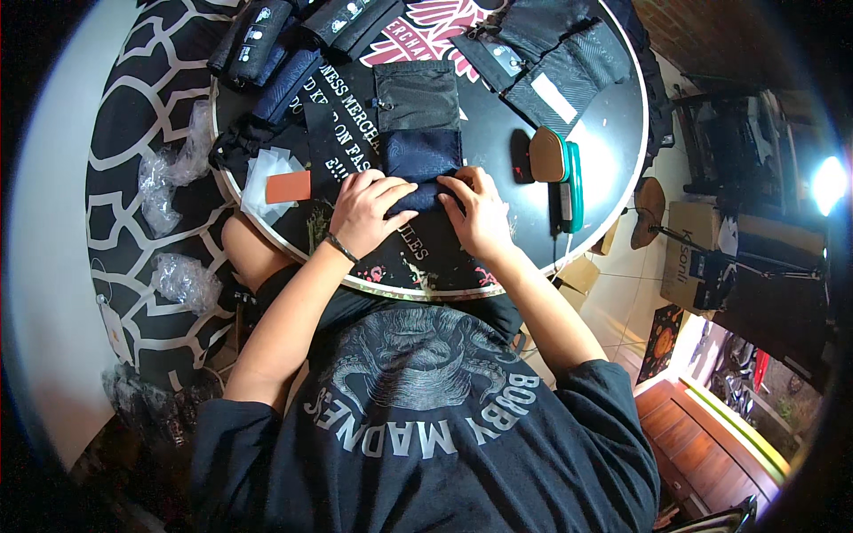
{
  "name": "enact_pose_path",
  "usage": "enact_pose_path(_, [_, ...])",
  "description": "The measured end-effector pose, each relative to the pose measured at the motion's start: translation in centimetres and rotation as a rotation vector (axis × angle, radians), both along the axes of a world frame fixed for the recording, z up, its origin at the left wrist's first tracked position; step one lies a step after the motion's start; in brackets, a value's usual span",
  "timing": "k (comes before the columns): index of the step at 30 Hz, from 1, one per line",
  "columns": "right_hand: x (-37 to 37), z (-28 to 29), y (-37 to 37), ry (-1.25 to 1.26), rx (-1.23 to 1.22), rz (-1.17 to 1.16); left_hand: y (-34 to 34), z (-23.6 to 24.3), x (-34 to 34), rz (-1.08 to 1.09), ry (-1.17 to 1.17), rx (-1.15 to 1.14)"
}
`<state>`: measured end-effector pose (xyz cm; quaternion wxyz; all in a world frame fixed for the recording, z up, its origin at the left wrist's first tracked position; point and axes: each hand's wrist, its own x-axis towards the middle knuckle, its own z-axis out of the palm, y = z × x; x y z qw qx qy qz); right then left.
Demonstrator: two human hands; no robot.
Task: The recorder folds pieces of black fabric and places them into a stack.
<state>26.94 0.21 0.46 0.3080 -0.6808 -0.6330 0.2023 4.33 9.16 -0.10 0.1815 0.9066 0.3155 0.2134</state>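
A long strip of folded navy fabric (pixel 424 154) lies on the round black table, its near end turned into a thick roll. At its far end is a black pouch-like section (pixel 416 96) with a small tag or clip on its left edge. My left hand (pixel 367 202) grips the left side of the roll, fingers curled over the top and thumb along the near side. On the right side, my right hand (pixel 478 211) holds the roll the same way, its fingertips pressed into the cloth. The roll's underside is hidden.
A teal handheld steamer or iron (pixel 575 188) with a tan plate stands to the right. Rolled dark bundles (pixel 258 40) pile up at the far left; folded black pouches (pixel 564 84) lie far right. An orange card (pixel 289 186) sits on clear plastic. Crumpled plastic wrap (pixel 187 282) rests on the patterned sofa.
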Motion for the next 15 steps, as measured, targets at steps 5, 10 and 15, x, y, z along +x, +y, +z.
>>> enact_pose_path(5, [-0.9,-0.2,0.2,-0.241,0.263,0.13,1.4,0.2,0.4,-0.004,0.087,-0.153])
enact_pose_path(10, [-1.2,-0.5,1.0,-0.295,0.278,0.235,2.4,0.4,0.7,-0.017,0.061,-0.211])
enact_pose_path(15, [-0.7,-0.4,2.4,-0.368,0.214,0.282,-0.7,0.4,1.9,0.092,0.054,0.082])
